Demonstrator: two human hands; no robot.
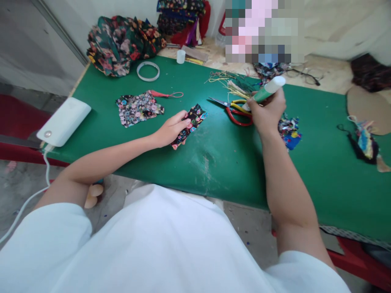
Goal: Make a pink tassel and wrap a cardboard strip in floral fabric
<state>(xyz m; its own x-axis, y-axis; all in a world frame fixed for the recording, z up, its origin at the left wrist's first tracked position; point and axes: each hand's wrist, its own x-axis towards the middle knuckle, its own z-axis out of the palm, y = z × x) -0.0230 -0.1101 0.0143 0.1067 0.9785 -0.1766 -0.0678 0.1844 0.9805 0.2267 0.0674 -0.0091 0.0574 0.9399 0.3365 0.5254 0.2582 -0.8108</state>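
My left hand [172,130] is closed around a small piece of dark floral fabric [195,119], fingers beneath and thumb on top, just above the green table. Farther right, my right hand [269,112] grips a white and green glue stick [265,91], tilted with one white end up; its lower end is partly covered by the hand. Right by that hand lie scissors [233,112] with red and yellow handles, blades pointing left. Left of my left hand rest more floral fabric pieces [136,108] and a red tassel [159,94]. Blue patterned scraps [290,132] show behind my right wrist.
A white power bank [64,121] with a cable sits at the left edge. At the back are a bundle of floral cloth [117,47], a tape roll [148,71], a white cap [181,56] and loose cords [236,85]. Tassels [365,142] lie far right.
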